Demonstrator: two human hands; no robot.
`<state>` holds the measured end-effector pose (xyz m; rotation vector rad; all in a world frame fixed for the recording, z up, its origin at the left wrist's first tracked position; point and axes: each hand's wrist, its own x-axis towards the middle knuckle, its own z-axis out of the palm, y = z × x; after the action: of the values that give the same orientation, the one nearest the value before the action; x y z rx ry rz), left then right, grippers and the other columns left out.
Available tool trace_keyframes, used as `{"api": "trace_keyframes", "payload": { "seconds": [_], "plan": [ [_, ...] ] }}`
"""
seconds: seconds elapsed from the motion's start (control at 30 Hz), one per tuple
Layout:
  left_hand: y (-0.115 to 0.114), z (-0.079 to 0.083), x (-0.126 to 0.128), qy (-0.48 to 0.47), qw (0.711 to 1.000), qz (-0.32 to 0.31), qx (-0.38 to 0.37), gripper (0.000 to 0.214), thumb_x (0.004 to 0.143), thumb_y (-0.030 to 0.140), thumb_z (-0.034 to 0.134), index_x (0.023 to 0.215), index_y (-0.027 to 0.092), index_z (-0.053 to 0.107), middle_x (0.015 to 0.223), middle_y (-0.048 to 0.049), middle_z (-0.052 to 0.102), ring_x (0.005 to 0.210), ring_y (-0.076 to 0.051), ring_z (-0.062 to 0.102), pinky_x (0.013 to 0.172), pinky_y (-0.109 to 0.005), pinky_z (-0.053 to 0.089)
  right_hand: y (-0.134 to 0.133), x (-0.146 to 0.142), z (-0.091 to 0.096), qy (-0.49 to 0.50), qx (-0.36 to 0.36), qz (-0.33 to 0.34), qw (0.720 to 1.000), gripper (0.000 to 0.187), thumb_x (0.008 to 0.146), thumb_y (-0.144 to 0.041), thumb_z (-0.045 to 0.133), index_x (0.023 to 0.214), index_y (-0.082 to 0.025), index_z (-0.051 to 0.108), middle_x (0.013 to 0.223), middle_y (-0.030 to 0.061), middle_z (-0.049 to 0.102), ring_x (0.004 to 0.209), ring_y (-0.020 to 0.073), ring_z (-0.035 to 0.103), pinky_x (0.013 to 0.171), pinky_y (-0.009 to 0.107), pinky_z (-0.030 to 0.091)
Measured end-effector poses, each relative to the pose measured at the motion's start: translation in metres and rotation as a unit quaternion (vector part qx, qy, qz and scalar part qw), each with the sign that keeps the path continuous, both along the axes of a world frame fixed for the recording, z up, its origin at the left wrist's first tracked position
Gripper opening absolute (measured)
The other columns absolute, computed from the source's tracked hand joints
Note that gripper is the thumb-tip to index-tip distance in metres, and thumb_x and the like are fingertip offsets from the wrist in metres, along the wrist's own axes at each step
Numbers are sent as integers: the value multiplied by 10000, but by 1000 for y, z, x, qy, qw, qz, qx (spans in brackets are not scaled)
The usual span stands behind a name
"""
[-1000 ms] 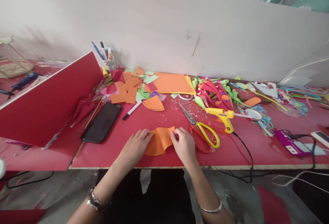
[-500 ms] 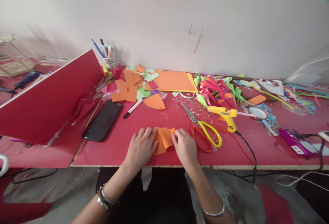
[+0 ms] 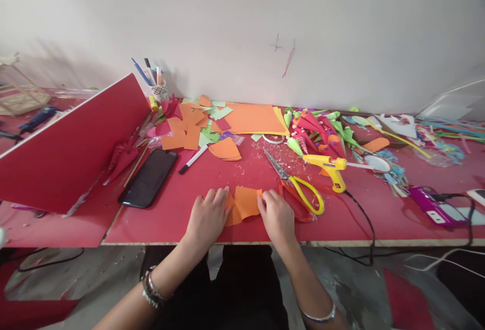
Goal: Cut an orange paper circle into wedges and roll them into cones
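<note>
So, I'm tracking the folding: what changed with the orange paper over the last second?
The left hand slid right over the fan-shaped orange paper piece, pushing its left part in, so the piece is now narrower and folded over itself. The right hand kept its fingers pinched on the right edge throughout. The yellow-handled scissors, yellow glue gun and black phone stayed put on the red table.

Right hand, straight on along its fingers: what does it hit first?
The folded orange paper piece, which the right hand touches at its edge. Past that looks like bare red tabletop; the yellow-handled scissors seem off to the side.
</note>
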<state>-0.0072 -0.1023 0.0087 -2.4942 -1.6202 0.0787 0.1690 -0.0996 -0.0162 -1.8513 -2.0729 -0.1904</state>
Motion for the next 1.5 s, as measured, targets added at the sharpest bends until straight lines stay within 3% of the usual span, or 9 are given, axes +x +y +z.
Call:
{"api": "trace_keyframes", "payload": {
  "seconds": [0.43, 0.63, 0.73, 0.9, 1.07, 1.13, 1.23, 1.37, 1.5],
  "plan": [
    [-2, -2, -2, 13, 1000, -7, 10, 421, 886, 261, 368, 1282, 121, 405, 1063, -98, 566, 888, -217, 509, 650, -336, 404, -8, 32, 9, -32, 64, -29, 997, 276, 863, -220, 411, 598, -183, 480, 603, 23, 512, 601, 160, 483, 604, 284, 298],
    [-1, -8, -8, -15, 1000, -6, 17, 420, 886, 286, 372, 1288, 168, 402, 1113, -91, 554, 915, -219, 508, 705, -345, 410, 1, 48, 25, 176, 43, -12, 983, 250, 855, -303, 418, 641, -183, 469, 627, 17, 509, 565, 148, 466, 531, 261, 325],
    [9, -11, -20, -46, 999, 1, 23, 403, 886, 313, 369, 1274, 221, 419, 1185, -84, 519, 944, -222, 507, 737, -346, 415, 6, 40, 28, 342, -30, 6, 939, 252, 841, -357, 436, 664, -183, 479, 601, 2, 505, 552, 143, 482, 510, 250, 356],
    [25, 2, -46, -99, 993, 7, 59, 417, 853, 249, 423, 1267, 198, 421, 1258, -115, 462, 1042, -265, 471, 831, -408, 400, 15, 12, 19, 552, -154, 81, 815, 220, 796, -329, 499, 966, -189, 514, 880, 54, 610, 815, 188, 595, 689, 288, 475],
    [16, 17, -44, -169, 969, -178, -13, 661, 746, 291, 591, 1334, 238, 294, 1332, -95, 372, 1157, -258, 383, 904, -383, 379, 21, -8, 11, 617, -219, 132, 744, 293, 811, -284, 466, 1096, -229, 424, 897, 38, 617, 849, 170, 607, 740, 304, 492],
    [13, 16, -38, -163, 963, -213, -5, 585, 765, 211, 568, 1302, 253, 343, 1311, -82, 406, 1127, -246, 412, 881, -370, 392, 23, -11, 10, 601, -222, 153, 752, 263, 823, -273, 445, 1082, -229, 436, 908, 35, 607, 860, 162, 599, 750, 296, 488],
    [12, 13, -31, -144, 962, -229, 35, 351, 831, 132, 464, 1166, 235, 488, 1145, -61, 546, 944, -198, 522, 775, -323, 423, 24, -10, 13, 530, -205, 164, 806, 263, 832, -265, 439, 1090, -218, 460, 865, 32, 585, 794, 155, 587, 710, 289, 493],
    [13, 9, -26, -103, 963, -226, 109, 230, 873, 102, 371, 960, 157, 576, 862, -45, 615, 675, -153, 541, 592, -279, 391, 15, -3, 26, 432, -80, 168, 883, 446, 824, -288, 481, 1251, -233, 365, 1119, 88, 502, 1019, 196, 509, 870, 361, 441],
    [10, 4, -19, -82, 962, -222, 137, 189, 865, 101, 391, 858, 140, 575, 708, -26, 571, 593, -150, 504, 539, -285, 337, -3, 8, 37, 323, -123, 278, 896, 443, 781, -365, 560, 1197, -251, 456, 1212, 80, 450, 1154, 224, 414, 956, 371, 387]
  ]
}}
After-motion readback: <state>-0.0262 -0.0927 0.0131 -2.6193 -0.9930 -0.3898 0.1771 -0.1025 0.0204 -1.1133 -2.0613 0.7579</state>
